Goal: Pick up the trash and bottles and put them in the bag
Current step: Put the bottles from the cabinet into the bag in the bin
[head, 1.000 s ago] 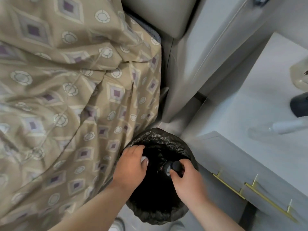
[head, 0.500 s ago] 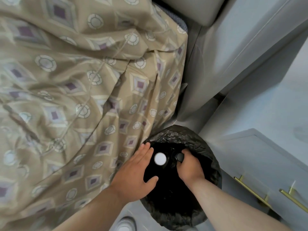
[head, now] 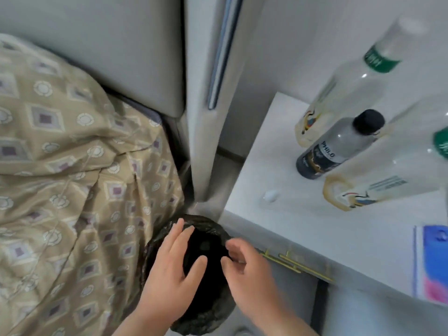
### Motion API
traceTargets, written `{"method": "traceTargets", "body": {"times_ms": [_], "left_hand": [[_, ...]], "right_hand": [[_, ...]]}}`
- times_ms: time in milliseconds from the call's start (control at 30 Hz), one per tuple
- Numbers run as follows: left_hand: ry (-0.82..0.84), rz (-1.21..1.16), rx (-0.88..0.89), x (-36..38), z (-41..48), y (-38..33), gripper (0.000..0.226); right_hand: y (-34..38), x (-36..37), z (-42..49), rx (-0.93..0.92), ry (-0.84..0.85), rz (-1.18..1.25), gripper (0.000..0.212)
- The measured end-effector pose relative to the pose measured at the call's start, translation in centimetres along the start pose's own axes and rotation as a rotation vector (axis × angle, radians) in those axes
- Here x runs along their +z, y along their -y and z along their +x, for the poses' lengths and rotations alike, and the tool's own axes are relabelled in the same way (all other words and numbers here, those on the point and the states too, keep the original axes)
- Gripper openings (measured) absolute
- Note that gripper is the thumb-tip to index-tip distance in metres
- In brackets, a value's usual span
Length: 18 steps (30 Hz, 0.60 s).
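While our left hand (head: 169, 270) and right hand (head: 247, 270) hover with loose, empty fingers (head: 174, 235) over the crinkled black plastic bag (head: 208, 318), we judge ourselves between pickups, next reaching for the dark black-capped bottle (head: 334, 149) on the white worktop (head: 303, 226).

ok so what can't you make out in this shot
1. Head view, contents of the black bag: dark inside, left hand and right hand over its mouth.
2. Whether the right hand's fingers pinch the rim: motion blur.
3. Top of the nearest clear bottle: cut off by the right edge.
4. The blue and pink item: cut by the right edge, blurred.
5. The small white thing on the nightstand: too small.
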<state>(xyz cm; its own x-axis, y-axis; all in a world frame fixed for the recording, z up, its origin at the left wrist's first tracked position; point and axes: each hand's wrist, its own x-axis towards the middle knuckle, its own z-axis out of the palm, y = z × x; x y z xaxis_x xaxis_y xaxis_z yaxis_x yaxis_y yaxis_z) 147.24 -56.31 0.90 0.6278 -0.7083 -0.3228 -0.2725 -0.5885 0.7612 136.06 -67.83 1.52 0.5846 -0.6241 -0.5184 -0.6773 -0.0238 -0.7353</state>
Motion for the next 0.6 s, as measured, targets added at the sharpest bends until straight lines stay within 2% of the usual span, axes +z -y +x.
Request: {"method": "traceTargets", "body": {"times_ms": [67,200,333,400,467,533,600], "left_hand": [[-0.049,-0.057,0.042,0.1,0.3,-3.7,0.069],[-0.121,-0.108,0.120,0.8,1.6,-10.0,0.051],[-0.083,-0.109,0.082,2.3,3.6,-14.1,0.068],[-0.058,-0.115,0.002,3.1,4.6,-15.3,0.078],[-0.046,-0.108,-0.078,3.7,5.4,-16.2,0.079],[-0.034,-0.100,-0.157,4.2,6.2,-16.5,0.066],[-0.013,-0.107,-0.217,4.4,6.5,-16.8,0.042]], "right_hand": [[1.0,-2.8,-1.1,-0.008,-0.025,0.043,0.023],[2.7,-7.1,-2.6,-0.036,-0.062,0.133,0.025],[3.4,-11.2,-4.5,-0.130,-0.149,0.196,0.025],[3.4,-13.4,-5.3,-0.171,-0.263,0.246,0.028],[3.4,-15.5,-6.1,-0.194,-0.427,0.333,0.019],[3.6,-17.8,-6.5,-0.214,-0.628,0.391,0.009],[3.6,-19.7,-6.5,-0.227,-0.787,0.415,0.013]]}}
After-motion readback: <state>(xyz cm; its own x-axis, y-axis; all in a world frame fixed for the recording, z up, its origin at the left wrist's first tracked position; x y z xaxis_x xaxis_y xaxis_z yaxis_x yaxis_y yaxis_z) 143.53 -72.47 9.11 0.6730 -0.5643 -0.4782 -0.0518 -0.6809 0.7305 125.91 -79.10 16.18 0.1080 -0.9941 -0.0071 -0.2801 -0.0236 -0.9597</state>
